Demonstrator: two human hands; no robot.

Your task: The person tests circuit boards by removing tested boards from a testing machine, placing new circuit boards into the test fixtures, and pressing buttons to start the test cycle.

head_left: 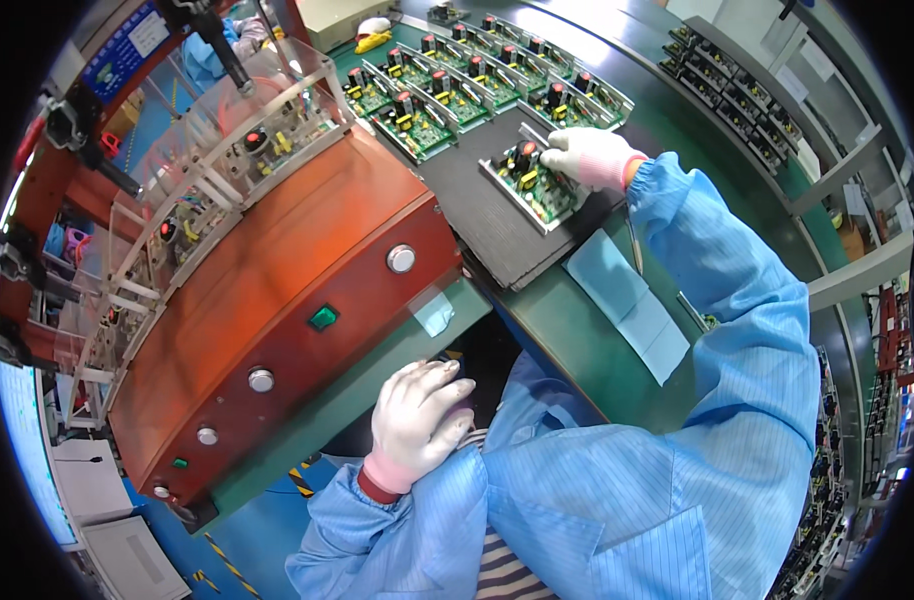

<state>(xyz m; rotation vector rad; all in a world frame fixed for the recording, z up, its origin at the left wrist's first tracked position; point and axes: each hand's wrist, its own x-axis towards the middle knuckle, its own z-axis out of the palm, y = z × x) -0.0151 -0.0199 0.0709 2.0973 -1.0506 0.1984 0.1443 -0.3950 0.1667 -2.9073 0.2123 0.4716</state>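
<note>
My right hand (592, 158), in a white glove with a pink cuff, pinches the upper right part of a green circuit board (547, 195). This board carries metal side rails, a large black component with a red top and several yellow parts. It lies on a dark mat (482, 215); the fingertips are partly hidden behind its components. In front of my body, near the red machine's front, my left hand (417, 425) hangs gloved and open with nothing in it.
Several similar circuit boards (477, 75) stand in rows beyond the mat. At left is a red machine (287, 270) with round silver buttons and clear-walled fixtures. A blue folded sheet (627, 305) lies on the green table (567, 350). Racks of boards (732, 95) stand far right.
</note>
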